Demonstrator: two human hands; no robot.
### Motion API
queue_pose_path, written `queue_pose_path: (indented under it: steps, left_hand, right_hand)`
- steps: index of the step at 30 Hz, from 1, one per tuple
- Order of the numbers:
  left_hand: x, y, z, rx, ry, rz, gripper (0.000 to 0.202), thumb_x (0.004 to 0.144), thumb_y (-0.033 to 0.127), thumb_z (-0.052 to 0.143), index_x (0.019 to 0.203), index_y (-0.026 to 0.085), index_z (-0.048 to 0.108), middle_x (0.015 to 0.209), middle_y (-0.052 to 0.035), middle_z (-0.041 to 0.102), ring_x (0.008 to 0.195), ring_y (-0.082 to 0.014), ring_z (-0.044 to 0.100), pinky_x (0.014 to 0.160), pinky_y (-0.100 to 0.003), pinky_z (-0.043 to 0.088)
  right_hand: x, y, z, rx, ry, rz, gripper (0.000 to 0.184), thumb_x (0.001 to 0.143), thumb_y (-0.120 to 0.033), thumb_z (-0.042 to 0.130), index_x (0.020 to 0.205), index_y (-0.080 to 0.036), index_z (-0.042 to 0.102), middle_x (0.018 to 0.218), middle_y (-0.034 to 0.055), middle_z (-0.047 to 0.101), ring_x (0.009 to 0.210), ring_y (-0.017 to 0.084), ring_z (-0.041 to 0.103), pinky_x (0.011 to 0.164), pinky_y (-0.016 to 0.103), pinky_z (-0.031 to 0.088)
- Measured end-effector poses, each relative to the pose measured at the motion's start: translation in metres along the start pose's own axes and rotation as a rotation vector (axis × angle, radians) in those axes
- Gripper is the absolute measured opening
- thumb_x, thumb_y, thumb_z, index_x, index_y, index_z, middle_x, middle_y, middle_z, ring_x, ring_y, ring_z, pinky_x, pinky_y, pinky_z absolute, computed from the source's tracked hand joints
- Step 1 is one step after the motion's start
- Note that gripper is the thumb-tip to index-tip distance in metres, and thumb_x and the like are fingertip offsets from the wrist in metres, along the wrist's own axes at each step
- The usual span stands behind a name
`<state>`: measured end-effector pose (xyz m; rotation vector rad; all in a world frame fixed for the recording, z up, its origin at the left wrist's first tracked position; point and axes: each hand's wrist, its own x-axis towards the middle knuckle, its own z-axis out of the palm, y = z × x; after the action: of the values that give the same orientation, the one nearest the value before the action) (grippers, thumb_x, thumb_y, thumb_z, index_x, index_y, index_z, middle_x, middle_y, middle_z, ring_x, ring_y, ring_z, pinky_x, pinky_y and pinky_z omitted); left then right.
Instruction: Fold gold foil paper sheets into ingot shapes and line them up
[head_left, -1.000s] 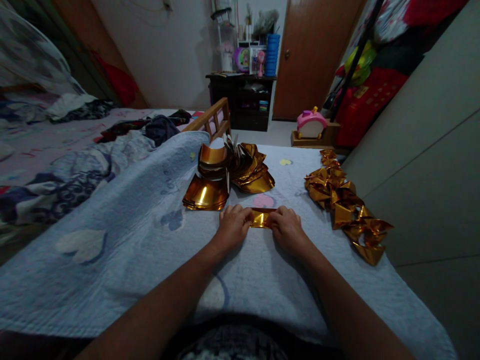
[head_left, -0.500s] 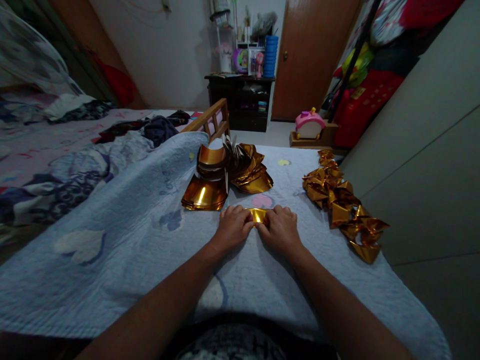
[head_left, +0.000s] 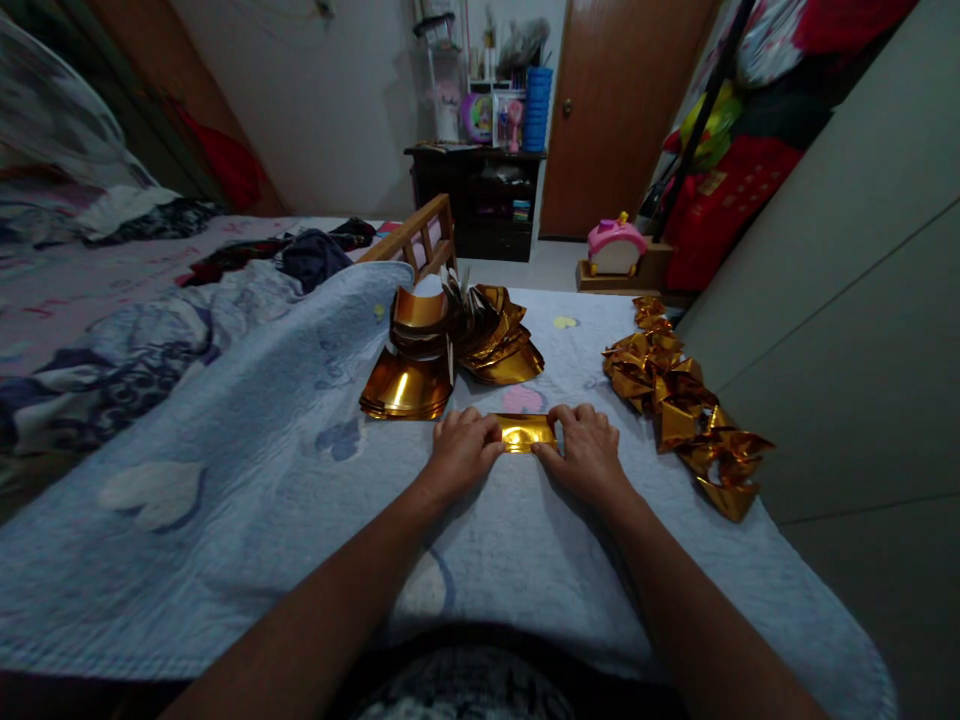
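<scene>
A folded strip of gold foil paper (head_left: 526, 433) lies flat on the blue quilt (head_left: 330, 570) in front of me. My left hand (head_left: 466, 447) grips its left end, thumb and fingers closed on it. At the other end my right hand (head_left: 586, 447) pinches the strip between thumb and fingers. Just beyond my left hand rests a stack of gold foil sheets (head_left: 409, 385), with more bent sheets (head_left: 502, 345) fanned out beside it. To the right, folded gold foil pieces (head_left: 686, 405) lie in a row toward the quilt's right edge.
A wooden rail (head_left: 412, 235) stands at the quilt's far side. Left of it is a bed with rumpled clothes (head_left: 247, 300). A pink toy (head_left: 616, 248) sits on a low box behind. A pale cabinet (head_left: 855, 330) borders the right side; a dark shelf (head_left: 476, 205) stands at the back.
My right hand has slid to the right along the foil strip, so more of its shiny face shows between my hands. My left hand has stayed nearly in place.
</scene>
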<state>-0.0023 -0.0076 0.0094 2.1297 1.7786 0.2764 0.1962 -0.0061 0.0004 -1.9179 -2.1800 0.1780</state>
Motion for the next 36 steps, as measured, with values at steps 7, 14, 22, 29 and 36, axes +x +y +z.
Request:
queue_pose_path:
  steps: [7,14,22,29,36]
  left_hand:
    - [0.0,-0.002,0.002,-0.022,0.018,0.013,0.011,0.092,0.031,0.059,0.093,0.023,0.067,0.104,-0.0043,0.063,0.105,-0.0268,0.052,0.091,-0.04,0.038]
    - [0.0,-0.002,0.001,-0.035,0.009,0.02,0.011,0.091,0.031,0.06,0.092,0.023,0.067,0.102,-0.004,0.062,0.105,-0.0268,0.052,0.093,-0.04,0.037]
    - [0.001,-0.002,0.0,-0.017,0.003,0.024,0.011,0.09,0.03,0.06,0.094,0.023,0.067,0.101,-0.0046,0.062,0.104,-0.0271,0.052,0.091,-0.039,0.037]
    - [0.002,0.005,0.005,0.022,0.081,0.004,0.031,0.089,0.052,0.062,0.086,0.022,0.068,0.094,-0.0049,0.061,0.101,-0.0283,0.053,0.089,-0.04,0.037]
    - [0.003,0.002,0.005,-0.012,0.06,-0.048,0.024,0.086,0.046,0.066,0.085,0.021,0.066,0.095,-0.0044,0.062,0.101,-0.0275,0.053,0.087,-0.038,0.037]
  right_hand:
    - [-0.002,0.017,-0.002,0.036,-0.017,0.004,0.041,0.086,-0.044,0.066,0.123,-0.029,0.06,0.111,0.009,0.055,0.101,0.029,0.049,0.079,0.037,0.03]
    - [-0.001,0.024,-0.001,0.088,-0.019,-0.018,0.037,0.086,-0.028,0.061,0.122,-0.025,0.058,0.112,0.009,0.056,0.101,0.027,0.048,0.08,0.036,0.031]
    - [0.001,0.009,-0.001,0.191,0.061,-0.124,0.017,0.09,-0.036,0.058,0.095,-0.021,0.062,0.105,0.0082,0.055,0.101,0.026,0.047,0.086,0.037,0.031]
    - [0.004,-0.002,0.006,0.077,-0.036,-0.116,0.022,0.089,-0.039,0.063,0.102,-0.021,0.065,0.106,0.0089,0.057,0.099,0.027,0.047,0.081,0.036,0.029]
    - [0.004,-0.001,0.005,0.086,-0.044,-0.106,0.021,0.089,-0.039,0.062,0.101,-0.022,0.065,0.106,0.0084,0.057,0.098,0.027,0.047,0.08,0.036,0.028]
